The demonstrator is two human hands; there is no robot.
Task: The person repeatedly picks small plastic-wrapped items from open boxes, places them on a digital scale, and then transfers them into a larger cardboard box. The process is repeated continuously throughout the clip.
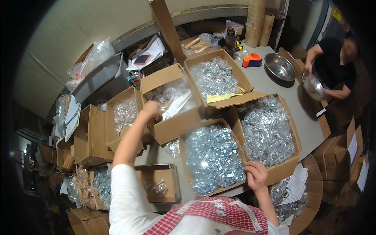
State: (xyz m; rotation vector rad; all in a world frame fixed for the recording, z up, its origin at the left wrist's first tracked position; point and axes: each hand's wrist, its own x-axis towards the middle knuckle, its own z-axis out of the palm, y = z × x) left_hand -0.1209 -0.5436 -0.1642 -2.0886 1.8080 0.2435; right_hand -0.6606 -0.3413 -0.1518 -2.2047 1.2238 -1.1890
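You're working across a crowded grey table

The right-hand box is holding silvery packets, the front box is brimming with bluish packets, and the middle box is carrying a white bag. Your left hand is bending over the middle box's left edge, your right hand is resting at the front box's right rim; fingers are curling on both, though I cannot tell whether they're pinching anything

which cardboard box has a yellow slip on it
The cardboard box nearest the orange object: a yellow slip lies along its near edge, and none shows on the other boxes.
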